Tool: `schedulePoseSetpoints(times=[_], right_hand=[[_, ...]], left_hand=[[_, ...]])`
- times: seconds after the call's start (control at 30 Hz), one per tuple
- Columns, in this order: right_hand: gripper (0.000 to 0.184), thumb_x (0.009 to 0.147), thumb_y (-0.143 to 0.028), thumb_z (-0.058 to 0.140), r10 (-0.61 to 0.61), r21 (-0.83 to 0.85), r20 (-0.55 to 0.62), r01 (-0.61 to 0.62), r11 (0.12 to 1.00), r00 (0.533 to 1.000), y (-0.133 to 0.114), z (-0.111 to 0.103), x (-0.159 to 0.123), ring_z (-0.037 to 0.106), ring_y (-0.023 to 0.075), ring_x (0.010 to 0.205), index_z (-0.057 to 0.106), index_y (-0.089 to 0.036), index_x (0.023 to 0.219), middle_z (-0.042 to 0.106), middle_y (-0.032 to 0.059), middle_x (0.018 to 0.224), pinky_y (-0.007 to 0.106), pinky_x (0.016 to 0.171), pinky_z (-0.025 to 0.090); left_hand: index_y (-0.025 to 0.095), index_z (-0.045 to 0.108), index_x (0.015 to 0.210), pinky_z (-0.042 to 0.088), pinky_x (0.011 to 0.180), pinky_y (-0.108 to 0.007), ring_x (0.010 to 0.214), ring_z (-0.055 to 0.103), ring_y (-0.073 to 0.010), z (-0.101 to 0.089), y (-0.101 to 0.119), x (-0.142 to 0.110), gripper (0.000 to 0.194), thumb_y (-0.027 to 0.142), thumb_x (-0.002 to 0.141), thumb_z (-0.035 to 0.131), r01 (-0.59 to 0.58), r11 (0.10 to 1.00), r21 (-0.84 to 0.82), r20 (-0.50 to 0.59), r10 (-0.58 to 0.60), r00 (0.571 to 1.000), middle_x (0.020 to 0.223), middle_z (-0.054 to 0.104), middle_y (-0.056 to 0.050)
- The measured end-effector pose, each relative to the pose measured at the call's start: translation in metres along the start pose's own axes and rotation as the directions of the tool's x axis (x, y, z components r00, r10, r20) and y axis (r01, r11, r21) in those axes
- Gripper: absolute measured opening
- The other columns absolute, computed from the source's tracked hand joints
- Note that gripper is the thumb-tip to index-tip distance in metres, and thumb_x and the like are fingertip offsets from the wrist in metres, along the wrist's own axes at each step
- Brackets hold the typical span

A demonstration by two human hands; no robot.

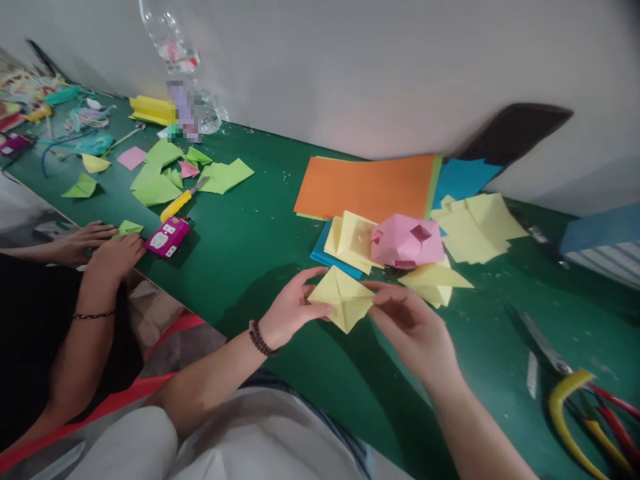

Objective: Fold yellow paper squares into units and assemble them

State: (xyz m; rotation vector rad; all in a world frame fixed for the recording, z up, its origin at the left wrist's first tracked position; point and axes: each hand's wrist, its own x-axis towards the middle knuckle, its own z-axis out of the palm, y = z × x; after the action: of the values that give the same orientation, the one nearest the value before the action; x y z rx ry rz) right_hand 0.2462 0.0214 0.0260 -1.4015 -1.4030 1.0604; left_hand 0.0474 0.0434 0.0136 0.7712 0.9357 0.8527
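A yellow folded paper square (344, 300) with crossing creases is held above the table between my two hands. My left hand (295, 303) pinches its left corner, thumb on top. At the opposite corner, the fingertips of my right hand (413, 327) close on the paper's edge. Just beyond lie a pink folded paper box shape (407, 241) with small openings, a stack of pale yellow papers (350, 240) and a dark blue folded paper (323, 250). More yellow folded paper (435, 280) rests under and beside the pink piece.
Orange paper (367, 187) lies at the back, with yellow sheets (480, 227) to its right. Scissors (560, 363) with yellow handles and a blue box (603, 243) are on the right. Leftward are a yellow cutter (176, 205), a purple device (169, 237), a bottle (173, 40) and a co-worker's hands (107, 250).
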Motion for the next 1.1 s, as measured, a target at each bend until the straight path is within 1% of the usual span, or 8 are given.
schedulePoseSetpoints(times=[0.07, 0.2, 0.4, 0.5, 0.63, 0.87, 1.0, 1.1], right_hand=[[0.027, 0.078, -0.036, 0.069, 0.03, 0.035, -0.046, -0.028, 0.999, 0.998, 0.005, 0.006, 0.002, 0.068, 0.0169, 0.084, 0.059, -0.024, 0.099, 0.067, 0.0076, 0.111, 0.033, 0.075, 0.058], [0.042, 0.074, -0.041, 0.072, 0.082, 0.014, -0.147, -0.081, 0.997, 0.986, 0.014, 0.013, 0.001, 0.066, 0.0153, 0.069, 0.058, -0.024, 0.11, 0.065, 0.0015, 0.083, 0.031, 0.066, 0.058], [0.036, 0.074, -0.038, 0.07, 0.084, -0.046, -0.183, -0.094, 0.994, 0.979, 0.014, 0.013, 0.0, 0.058, 0.0114, 0.057, 0.061, -0.025, 0.106, 0.056, -0.0033, 0.071, 0.024, 0.053, 0.052], [0.03, 0.075, -0.037, 0.068, 0.078, -0.015, -0.139, -0.081, 0.997, 0.987, 0.011, 0.013, -0.003, 0.058, 0.0115, 0.055, 0.064, -0.026, 0.102, 0.056, -0.0039, 0.067, 0.025, 0.052, 0.052], [0.021, 0.077, -0.039, 0.067, 0.089, -0.071, -0.076, -0.095, 0.993, 0.993, 0.009, 0.013, -0.007, 0.06, 0.0134, 0.057, 0.068, -0.024, 0.091, 0.061, -0.0014, 0.067, 0.026, 0.056, 0.053], [0.033, 0.078, -0.036, 0.067, -0.024, -0.124, -0.225, -0.004, 0.992, 0.974, 0.005, 0.021, -0.012, 0.051, 0.0097, 0.052, 0.063, -0.023, 0.108, 0.053, -0.0042, 0.067, 0.023, 0.048, 0.047], [0.037, 0.08, -0.035, 0.066, -0.095, -0.182, -0.319, 0.038, 0.983, 0.943, 0.007, 0.025, -0.016, 0.049, 0.0093, 0.053, 0.059, -0.023, 0.114, 0.051, -0.0045, 0.069, 0.023, 0.049, 0.046], [0.037, 0.08, -0.035, 0.066, -0.121, -0.191, -0.306, 0.064, 0.98, 0.944, 0.01, 0.025, -0.017, 0.05, 0.0097, 0.054, 0.059, -0.023, 0.114, 0.051, -0.0042, 0.07, 0.023, 0.048, 0.046]], left_hand=[[0.017, 0.047, 0.131, 0.055, 0.068, -0.03, 0.079, 0.066, -0.0196, 0.0, -0.002, 0.007, 0.074, 0.017, 0.064, 0.078, -0.028, 0.999, 0.026, -0.031, 0.028, 0.999, 0.089, 0.068, -0.005], [0.017, 0.047, 0.133, 0.055, 0.067, -0.028, 0.074, 0.067, -0.0183, -0.001, -0.008, 0.011, 0.074, 0.013, 0.065, 0.076, -0.084, 0.992, 0.095, -0.023, 0.086, 0.996, 0.081, 0.069, -0.003], [0.019, 0.048, 0.135, 0.056, 0.07, -0.031, 0.078, 0.069, -0.0199, 0.0, -0.007, 0.007, 0.073, 0.022, 0.069, 0.078, -0.013, 0.997, 0.071, 0.075, 0.007, 0.997, 0.088, 0.071, -0.006], [0.017, 0.053, 0.129, 0.055, 0.068, -0.03, 0.077, 0.069, -0.0205, 0.0, -0.005, 0.008, 0.066, 0.03, 0.069, 0.079, 0.016, 0.994, 0.109, 0.03, -0.019, 0.999, 0.085, 0.072, -0.007], [0.015, 0.057, 0.122, 0.052, 0.062, -0.027, 0.068, 0.068, -0.0189, -0.001, -0.005, 0.01, 0.061, 0.028, 0.067, 0.08, 0.023, 0.984, 0.176, -0.03, -0.018, 0.999, 0.075, 0.071, -0.004], [0.015, 0.056, 0.12, 0.049, 0.059, -0.023, 0.064, 0.065, -0.0152, 0.003, -0.005, 0.01, 0.059, 0.026, 0.067, 0.08, 0.004, 0.986, 0.167, -0.047, 0.004, 0.999, 0.069, 0.067, 0.0], [0.016, 0.057, 0.118, 0.051, 0.064, -0.024, 0.068, 0.063, -0.0129, 0.004, -0.003, 0.009, 0.059, 0.036, 0.068, 0.08, -0.001, 1.0, 0.006, -0.069, 0.002, 0.998, 0.07, 0.063, 0.002], [0.016, 0.057, 0.12, 0.053, 0.066, -0.027, 0.069, 0.064, -0.0143, 0.004, -0.004, 0.011, 0.068, 0.035, 0.061, 0.086, 0.049, 0.998, -0.045, -0.016, -0.049, 0.999, 0.075, 0.065, 0.0]])
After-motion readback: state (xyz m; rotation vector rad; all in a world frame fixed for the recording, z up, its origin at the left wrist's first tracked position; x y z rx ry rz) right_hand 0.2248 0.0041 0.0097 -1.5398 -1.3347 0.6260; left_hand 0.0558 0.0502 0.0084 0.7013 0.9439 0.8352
